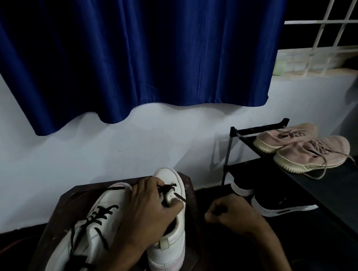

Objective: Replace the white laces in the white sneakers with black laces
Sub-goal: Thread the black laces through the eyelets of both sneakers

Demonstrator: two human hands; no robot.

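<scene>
L hand (150,207) is pinching the black lace (166,188) on the far sneaker (168,246) — it's sitting beside the other sneaker (78,246) on the stool (67,203). R hand (229,213) is curling off to the side, well apart — can't tell if it's holding anything.

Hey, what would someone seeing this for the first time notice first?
The big blue curtain fills the upper left. Below it, two white sneakers sit on a dark stool, where the left hand pinches a black lace on the right-hand shoe; the right hand is curled beside it. Pink sneakers rest on a black rack at right.
</scene>
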